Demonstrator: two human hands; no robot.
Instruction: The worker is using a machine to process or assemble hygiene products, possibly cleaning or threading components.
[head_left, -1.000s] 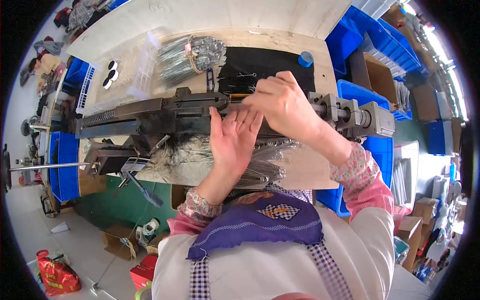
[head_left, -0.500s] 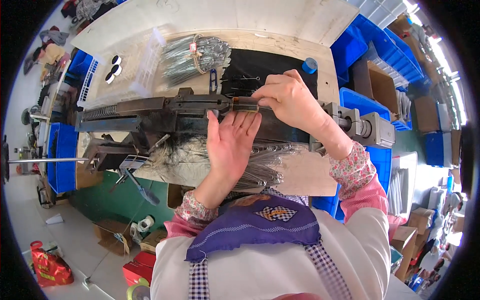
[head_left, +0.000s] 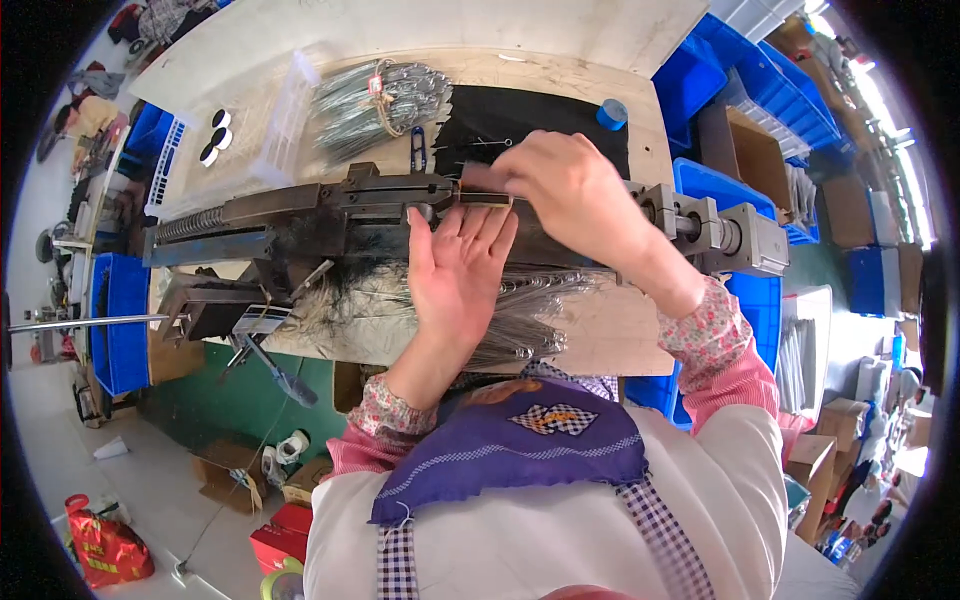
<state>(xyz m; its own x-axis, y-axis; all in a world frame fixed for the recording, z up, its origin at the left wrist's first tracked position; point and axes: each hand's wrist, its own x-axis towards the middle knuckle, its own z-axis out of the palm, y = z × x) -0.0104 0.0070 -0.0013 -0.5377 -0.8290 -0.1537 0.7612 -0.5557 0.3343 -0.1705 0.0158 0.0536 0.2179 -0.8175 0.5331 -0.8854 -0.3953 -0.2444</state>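
A long dark metal machine (head_left: pixel 290 208) with a coil spring at its left end lies across the bench. My left hand (head_left: pixel 455 275) rests palm up at its near side, fingers stretched out flat and thumb apart, fingertips touching the edge of a small narrow holder (head_left: pixel 487 200). Over that holder, my right hand (head_left: pixel 575 190) has its fingers bent and pinched on a small flat brownish piece (head_left: pixel 484 178), which is smeared by motion. Whether bristles or wires lie inside the holder is too small to tell. Dark fibres (head_left: pixel 335 270) cling to the machine's near side.
Bundled thin wire pieces (head_left: pixel 375 105) lie behind the machine, beside a clear plastic basket (head_left: pixel 285 120). Loose looped wires (head_left: pixel 520 320) lie nearer me. A blue tape roll (head_left: pixel 612 115) sits on black cloth (head_left: pixel 560 115). Blue bins (head_left: pixel 690 75) stand at the right.
My right hand has tipped over slightly, and the brownish piece has lifted and shifted left over the holder. My left hand stays flat in nearly the same place.
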